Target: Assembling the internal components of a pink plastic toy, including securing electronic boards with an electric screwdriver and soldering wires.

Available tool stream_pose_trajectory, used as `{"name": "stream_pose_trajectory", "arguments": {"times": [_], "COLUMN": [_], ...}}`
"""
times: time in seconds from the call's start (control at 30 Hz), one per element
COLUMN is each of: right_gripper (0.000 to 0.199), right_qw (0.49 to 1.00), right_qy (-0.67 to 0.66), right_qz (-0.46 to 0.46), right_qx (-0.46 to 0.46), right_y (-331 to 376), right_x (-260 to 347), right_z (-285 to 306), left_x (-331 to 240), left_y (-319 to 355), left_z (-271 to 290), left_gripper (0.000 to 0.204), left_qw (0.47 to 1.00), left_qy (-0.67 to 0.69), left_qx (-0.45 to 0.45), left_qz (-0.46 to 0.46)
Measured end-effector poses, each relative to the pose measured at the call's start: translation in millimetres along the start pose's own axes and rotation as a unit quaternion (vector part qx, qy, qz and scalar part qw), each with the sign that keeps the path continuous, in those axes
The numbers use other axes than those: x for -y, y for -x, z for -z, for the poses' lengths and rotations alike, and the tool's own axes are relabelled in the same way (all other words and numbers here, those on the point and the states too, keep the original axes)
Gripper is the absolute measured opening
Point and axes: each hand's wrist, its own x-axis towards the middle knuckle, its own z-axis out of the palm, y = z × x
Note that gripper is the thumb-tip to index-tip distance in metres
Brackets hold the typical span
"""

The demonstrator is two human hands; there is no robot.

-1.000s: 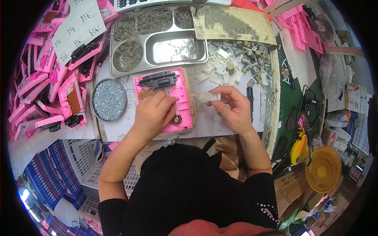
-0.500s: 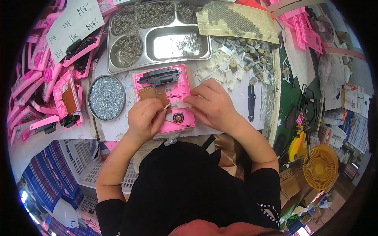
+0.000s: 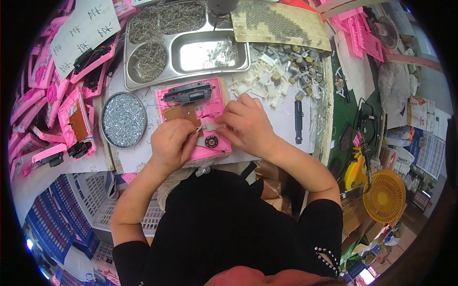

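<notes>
On the table before me lies a pink plastic housing, with a long black module across its far part. A brown circuit board is set in its left side, and a small round black part with a brass-coloured centre sits near its front. My right hand has thumb and fingers closed on a small whitish translucent plastic piece at the housing's middle. My left hand is pinched over the board's front edge, with a thin white tip showing at its fingertips; its kind is unclear.
A steel compartment tray with small springs stands behind the housing. A round dish of screws is to the left, beside heaped pink housings. White plastic parts and a black strip lie right. A dark tool hangs above the tray.
The whole view has shifted slightly, so the table appears a little further left. Both hands stay at the housing's middle, with only small finger movements.
</notes>
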Motion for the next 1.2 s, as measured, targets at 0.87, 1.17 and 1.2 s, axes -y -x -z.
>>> {"name": "stream_pose_trajectory", "arguments": {"times": [0.87,1.17,1.2], "right_gripper": [0.029,0.021,0.02], "right_qw": [0.973,0.968,0.959], "right_qy": [0.14,-0.138,-0.166], "right_qz": [-0.092,-0.088,-0.098], "right_qx": [-0.155,-0.19,-0.207], "right_y": [9.5,39.6,47.2], "right_x": [-78.6,-14.9,-16.1], "right_z": [66.5,81.0,79.3], "left_x": [-53.1,-51.5,-50.9], "left_y": [-73.2,-134.8,-135.4], "left_z": [23.8,-31.5,-37.0], "left_gripper": [0.023,0.038,0.04], "left_qw": [0.976,0.886,0.866], "left_qy": [0.086,0.308,0.335], "left_qx": [0.134,0.3,0.319], "left_qz": [0.146,0.174,0.188]}}
